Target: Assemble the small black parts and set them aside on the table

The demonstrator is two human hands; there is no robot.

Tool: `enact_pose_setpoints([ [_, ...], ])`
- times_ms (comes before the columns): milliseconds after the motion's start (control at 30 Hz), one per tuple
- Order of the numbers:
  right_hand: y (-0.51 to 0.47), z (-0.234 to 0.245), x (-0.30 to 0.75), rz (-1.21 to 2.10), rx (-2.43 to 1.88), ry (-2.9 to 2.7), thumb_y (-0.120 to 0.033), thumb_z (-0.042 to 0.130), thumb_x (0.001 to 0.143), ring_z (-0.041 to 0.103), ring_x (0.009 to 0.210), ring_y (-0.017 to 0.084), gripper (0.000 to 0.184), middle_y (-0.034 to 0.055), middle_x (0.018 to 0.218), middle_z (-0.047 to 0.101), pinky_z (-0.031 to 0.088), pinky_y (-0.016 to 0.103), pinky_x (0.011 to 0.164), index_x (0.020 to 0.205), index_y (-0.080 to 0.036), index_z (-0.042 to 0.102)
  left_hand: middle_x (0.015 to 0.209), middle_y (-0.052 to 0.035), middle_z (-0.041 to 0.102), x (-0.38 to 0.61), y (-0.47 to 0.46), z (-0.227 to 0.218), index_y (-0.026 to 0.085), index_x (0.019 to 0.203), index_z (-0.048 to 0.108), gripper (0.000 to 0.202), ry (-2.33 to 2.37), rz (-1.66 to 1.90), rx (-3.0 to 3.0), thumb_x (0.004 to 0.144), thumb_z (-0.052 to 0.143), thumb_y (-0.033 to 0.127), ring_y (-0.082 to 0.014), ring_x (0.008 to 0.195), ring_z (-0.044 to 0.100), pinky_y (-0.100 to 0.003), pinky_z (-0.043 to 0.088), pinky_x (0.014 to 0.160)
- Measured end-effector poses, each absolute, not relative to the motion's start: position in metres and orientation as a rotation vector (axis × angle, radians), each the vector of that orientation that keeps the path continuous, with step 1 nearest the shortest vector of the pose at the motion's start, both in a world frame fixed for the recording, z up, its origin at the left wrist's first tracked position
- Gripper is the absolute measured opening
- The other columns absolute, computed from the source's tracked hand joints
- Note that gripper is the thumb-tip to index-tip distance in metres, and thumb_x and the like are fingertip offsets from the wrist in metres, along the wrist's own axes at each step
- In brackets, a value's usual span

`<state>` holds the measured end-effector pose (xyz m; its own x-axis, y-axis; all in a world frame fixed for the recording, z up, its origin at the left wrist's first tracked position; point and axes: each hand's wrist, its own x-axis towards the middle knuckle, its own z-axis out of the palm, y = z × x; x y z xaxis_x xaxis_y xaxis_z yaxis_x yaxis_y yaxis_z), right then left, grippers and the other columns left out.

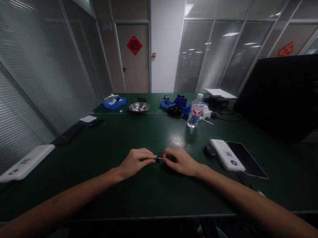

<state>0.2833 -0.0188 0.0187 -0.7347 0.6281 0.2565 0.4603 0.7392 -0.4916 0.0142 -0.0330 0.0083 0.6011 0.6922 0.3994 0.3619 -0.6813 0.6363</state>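
Note:
Over the near middle of the dark green table (134, 198), my left hand (136, 162) pinches a small black piece (157, 160) between thumb and fingers. A short, thin, light-coloured tip points from it toward my right hand (180, 161). The right thumb and fingertips are curled together in a pinch at that tip. Its exact kind is too small to tell, and my fingers hide part of it. Both wrists stay low, close to the tabletop.
A water bottle (195, 112) stands beyond my right hand. Farther back are a metal bowl (138, 110) and a blue tray (119, 104) of small parts. White power banks (227, 155) lie at both sides, one against a dark phone (245, 159). A black monitor (283, 96) rises at right.

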Motion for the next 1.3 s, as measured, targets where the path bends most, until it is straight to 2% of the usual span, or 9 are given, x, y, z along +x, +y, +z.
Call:
enact_pose_setpoints([
  [133,-0.018,0.018,0.282,0.582,-0.805,-2.527,-0.029,0.053,0.101,0.056,0.074,0.013,0.014,0.0013,0.09,0.064,0.04,0.024,0.069,0.1,-0.019,0.062,0.112,-0.0061,0.074,0.014,-0.034,0.006,0.023,0.118,0.075,0.024,0.825,0.894,2.327,0.096,0.066,0.025,-0.0188,0.103,0.069,-0.035,0.057,0.092],
  [333,-0.023,0.021,0.282,0.348,-0.788,-2.723,-0.031,0.053,0.101,0.056,0.072,0.013,0.016,0.0034,0.095,0.064,0.038,0.026,0.066,0.103,-0.019,0.064,0.107,-0.007,0.074,0.016,-0.034,0.005,0.021,0.116,0.076,0.023,0.745,0.794,2.474,0.097,0.065,0.024,-0.0192,0.1,0.067,-0.035,0.057,0.088],
  [633,-0.026,0.021,0.279,0.573,-0.753,-2.504,-0.028,0.052,0.101,0.057,0.074,0.013,0.013,0.0018,0.09,0.064,0.042,0.025,0.068,0.101,-0.018,0.062,0.108,-0.008,0.074,0.019,-0.037,0.009,0.02,0.117,0.076,0.024,0.769,0.961,2.33,0.096,0.066,0.026,-0.0189,0.098,0.07,-0.034,0.058,0.089],
  [867,-0.032,0.028,0.277,0.292,-0.73,-2.743,-0.031,0.05,0.102,0.056,0.07,0.013,0.019,0.0041,0.095,0.064,0.037,0.026,0.064,0.105,-0.019,0.065,0.109,-0.0073,0.073,0.018,-0.037,0.011,0.021,0.116,0.076,0.023,0.743,0.76,2.449,0.096,0.064,0.023,-0.0193,0.102,0.068,-0.034,0.057,0.09],
  [1100,-0.032,0.02,0.272,0.492,-0.761,-2.514,-0.028,0.053,0.101,0.059,0.075,0.013,0.013,0.0029,0.094,0.065,0.042,0.025,0.069,0.101,-0.019,0.062,0.109,-0.0072,0.073,0.023,-0.042,0.015,0.021,0.114,0.077,0.022,0.82,0.867,2.276,0.095,0.067,0.025,-0.0191,0.098,0.07,-0.033,0.057,0.088],
  [1300,-0.03,0.017,0.271,0.489,-0.753,-2.495,-0.028,0.054,0.1,0.058,0.075,0.013,0.012,0.0026,0.093,0.064,0.042,0.025,0.069,0.101,-0.019,0.062,0.106,-0.0074,0.074,0.027,-0.042,0.017,0.02,0.108,0.078,0.019,0.865,0.827,2.23,0.094,0.068,0.027,-0.0204,0.098,0.069,-0.035,0.055,0.09],
])
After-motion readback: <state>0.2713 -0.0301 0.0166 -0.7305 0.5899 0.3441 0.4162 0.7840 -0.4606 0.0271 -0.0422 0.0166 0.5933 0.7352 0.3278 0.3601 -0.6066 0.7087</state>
